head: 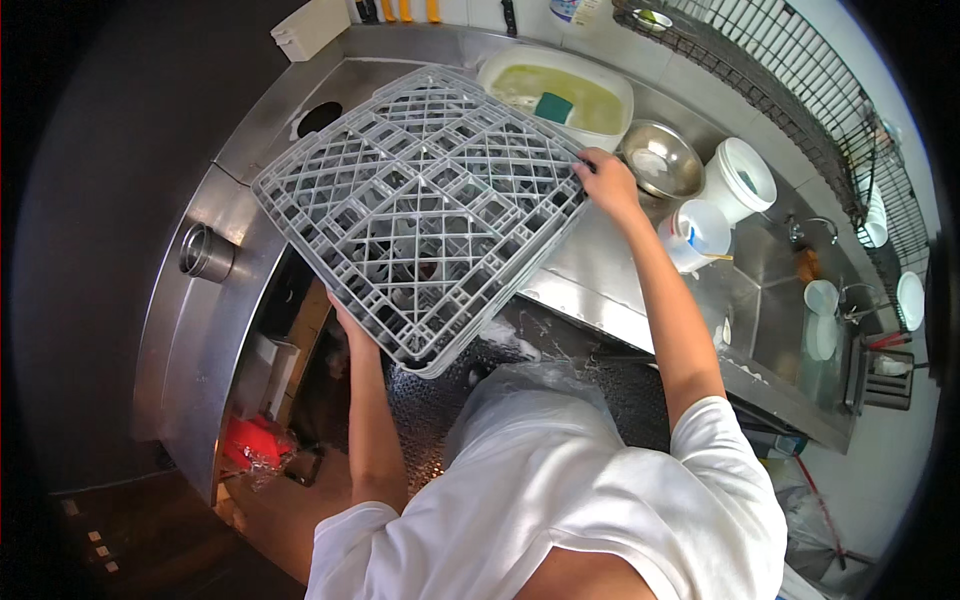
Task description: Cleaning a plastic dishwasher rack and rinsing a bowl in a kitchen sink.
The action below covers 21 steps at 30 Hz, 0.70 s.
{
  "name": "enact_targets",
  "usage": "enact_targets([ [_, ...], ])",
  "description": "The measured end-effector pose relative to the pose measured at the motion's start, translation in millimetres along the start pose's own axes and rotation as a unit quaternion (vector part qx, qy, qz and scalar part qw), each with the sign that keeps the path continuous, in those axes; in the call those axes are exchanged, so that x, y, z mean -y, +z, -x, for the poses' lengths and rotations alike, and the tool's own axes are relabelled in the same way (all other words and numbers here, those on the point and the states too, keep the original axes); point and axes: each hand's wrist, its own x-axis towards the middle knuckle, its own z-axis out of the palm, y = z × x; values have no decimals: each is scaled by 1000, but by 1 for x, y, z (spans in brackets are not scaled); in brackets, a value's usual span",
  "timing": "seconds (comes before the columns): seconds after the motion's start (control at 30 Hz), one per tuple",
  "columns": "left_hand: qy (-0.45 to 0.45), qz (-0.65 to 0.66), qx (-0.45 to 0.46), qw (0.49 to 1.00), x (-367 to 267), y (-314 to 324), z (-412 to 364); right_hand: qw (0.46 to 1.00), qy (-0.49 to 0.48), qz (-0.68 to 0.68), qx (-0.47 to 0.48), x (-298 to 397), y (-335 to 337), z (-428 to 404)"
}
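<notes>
A large grey plastic dishwasher rack (424, 196) is held up in front of me, tilted, with its lattice face towards the camera. Through the lattice several pieces of ware show dimly; their kind is unclear. My right hand (609, 182) grips the rack's right corner, fingers curled over the rim. At the lower left edge is my left hand (346, 311), mostly hidden behind the rack, with the wrist showing below it. Behind the rack's top right side stands a white tub (495, 69) of greenish water with a green scouring pad (553, 108) in it.
Right of the tub are a steel bowl (663, 161), a white bucket (739, 180) and a translucent plastic jug (694, 234). Farther right lies a steel sink (787, 322) with taps. A steel container (208, 253) stands on the left counter, beyond a round hole (320, 118). A wire shelf (750, 82) hangs above.
</notes>
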Motion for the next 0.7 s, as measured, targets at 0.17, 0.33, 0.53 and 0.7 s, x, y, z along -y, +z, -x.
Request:
enact_targets([
  [0.17, 8, 69, 32, 997, 66, 8, 33, 996, -23, -79, -35, -69, -55, 53],
  [0.33, 45, 57, -7, 997, 95, 65, 91, 975, 19, -221, 20, -135, -94, 113],
  [0.53, 110, -28, -107, 988, 131, 94, 142, 945, 71, -311, 68, -181, -126, 179],
  [0.7, 28, -127, -132, 983, 116, 72, 150, 931, 108, -347, 44, -223, -137, 219],
])
